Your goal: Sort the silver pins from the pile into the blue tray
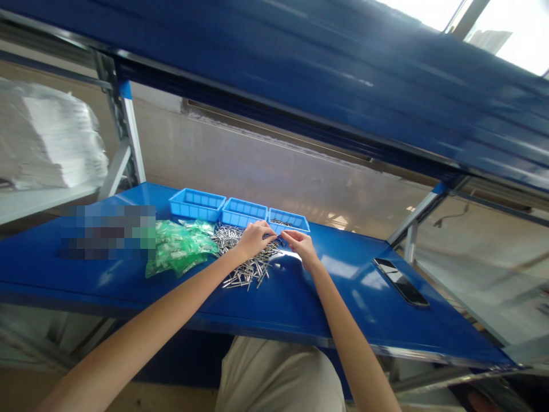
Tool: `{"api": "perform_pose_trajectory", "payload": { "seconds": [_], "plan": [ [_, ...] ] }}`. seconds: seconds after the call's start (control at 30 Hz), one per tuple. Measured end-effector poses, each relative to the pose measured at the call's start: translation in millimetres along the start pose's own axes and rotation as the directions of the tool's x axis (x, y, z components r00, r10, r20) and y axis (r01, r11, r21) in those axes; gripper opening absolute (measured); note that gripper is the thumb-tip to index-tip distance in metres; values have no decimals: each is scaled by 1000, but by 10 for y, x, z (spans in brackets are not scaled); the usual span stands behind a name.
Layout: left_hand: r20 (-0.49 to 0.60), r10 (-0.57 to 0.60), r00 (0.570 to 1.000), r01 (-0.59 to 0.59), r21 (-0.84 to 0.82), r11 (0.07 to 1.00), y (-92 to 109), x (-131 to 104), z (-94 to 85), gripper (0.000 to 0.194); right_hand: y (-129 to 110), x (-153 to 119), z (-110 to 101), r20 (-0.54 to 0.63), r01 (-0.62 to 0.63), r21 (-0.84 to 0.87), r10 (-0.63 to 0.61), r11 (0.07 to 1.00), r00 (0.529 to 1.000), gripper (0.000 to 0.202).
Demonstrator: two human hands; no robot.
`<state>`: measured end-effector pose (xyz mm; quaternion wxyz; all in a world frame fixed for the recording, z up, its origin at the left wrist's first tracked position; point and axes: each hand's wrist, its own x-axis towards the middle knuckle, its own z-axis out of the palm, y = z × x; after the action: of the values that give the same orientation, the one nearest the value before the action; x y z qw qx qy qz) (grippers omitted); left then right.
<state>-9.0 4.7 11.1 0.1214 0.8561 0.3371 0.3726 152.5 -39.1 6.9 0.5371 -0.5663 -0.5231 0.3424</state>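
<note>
A pile of silver metal pins or rivets lies on the blue table. Over the pile's right edge, my left hand is closed in a pinch. My right hand pinches just beside it, the fingertips of both nearly touching. Something small and dark shows between them, too small to name. Behind the hands stand three blue bins in a row: the left bin, the middle bin and the right bin, which holds some small dark pieces.
Green plastic bags lie left of the pile. A black phone rests on the table's right part. A blue shelf spans overhead on metal posts. Wrapped white stacks sit on a side shelf at left.
</note>
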Motion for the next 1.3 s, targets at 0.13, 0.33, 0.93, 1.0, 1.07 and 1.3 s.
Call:
{"api": "perform_pose_trajectory", "payload": {
  "seconds": [0.13,0.33,0.93,1.0,1.07,1.3],
  "plan": [
    [-98,-30,995,26,-41,999,-34,17,13,12,20,8,-1,35,-21,8,21,1000,999,41],
    [-141,-27,990,15,-83,996,-37,23,11,10,-1,-8,-7,148,-24,-3,24,1000,989,42],
    [-83,-77,994,76,-18,997,4,-2,-19,21,3,-12,35,91,37,42,-41,998,995,43],
    [-67,-74,995,72,-28,997,-7,3,-20,20,-5,-14,32,88,48,48,-52,998,995,43],
    [-55,-79,995,77,-36,996,-25,8,-26,19,1,-9,31,79,53,29,-56,998,995,43],
    [-108,-104,989,97,-71,993,-72,25,-76,20,59,11,31,127,160,-67,-151,985,980,37]
  ]
}}
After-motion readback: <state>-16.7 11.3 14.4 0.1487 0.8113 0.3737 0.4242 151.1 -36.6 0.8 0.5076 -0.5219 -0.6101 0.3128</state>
